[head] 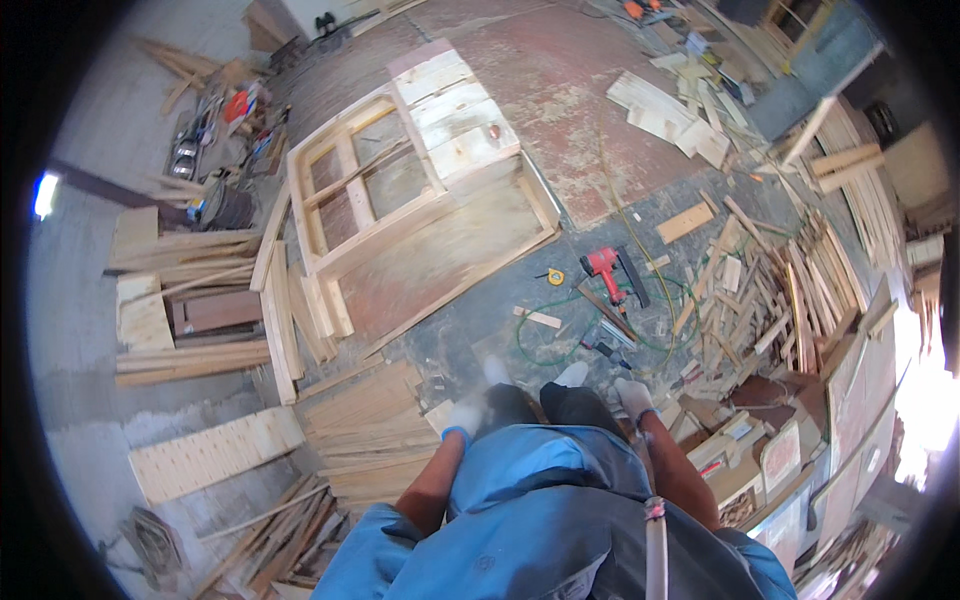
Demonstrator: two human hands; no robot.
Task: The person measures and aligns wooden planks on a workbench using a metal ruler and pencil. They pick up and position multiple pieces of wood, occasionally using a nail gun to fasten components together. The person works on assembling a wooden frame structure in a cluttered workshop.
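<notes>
My left hand (466, 414), in a white glove with a blue cuff, hangs beside my left leg. A small pale piece of wood (439, 415) shows right at its fingers; whether I grip it cannot be made out. To the right of my legs is my gloved right hand (634, 396), its fingers pointing down and blurred. On the dark floor ahead lie a red pneumatic nail gun (611, 274), a smaller air nailer (604, 349) and a yellow tape measure (555, 277). Beyond them rests a wooden frame (382, 232) with crossbars and a planked panel (454, 112).
A green air hose (519, 341) loops around the tools. Offcuts (739, 300) are heaped at the right, near pale boards (667, 116). Thin wood sheets (367, 427) lie by my left side. Stacked timber (202, 255) and a tool pile (225, 135) line the left wall.
</notes>
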